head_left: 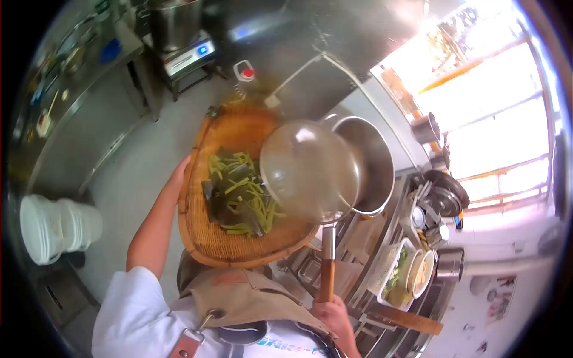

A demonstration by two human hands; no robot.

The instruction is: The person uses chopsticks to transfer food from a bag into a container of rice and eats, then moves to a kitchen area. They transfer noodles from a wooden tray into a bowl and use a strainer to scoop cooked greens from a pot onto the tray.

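Observation:
My left hand (181, 171) grips the left rim of a large woven wicker basket (209, 241), which is held tilted in front of my apron. Inside lies a heap of green vegetable strips (245, 191) with darker green, leaf-like pieces. My right hand (332, 313) is closed around the wooden handle of a wide, round strainer (307, 170). The blurred, see-through head of the strainer overlaps the right part of the basket. Behind it opens a deep steel pot (379, 161), partly hidden by the strainer.
White lidded buckets (45, 230) stand on the floor at left. A digital scale (190, 56) carries a steel pot (174, 24) at upper left. A jug with a red cap (246, 73) sits beyond the basket. At right, a white tray (382, 277) holds bowls and greens on the counter.

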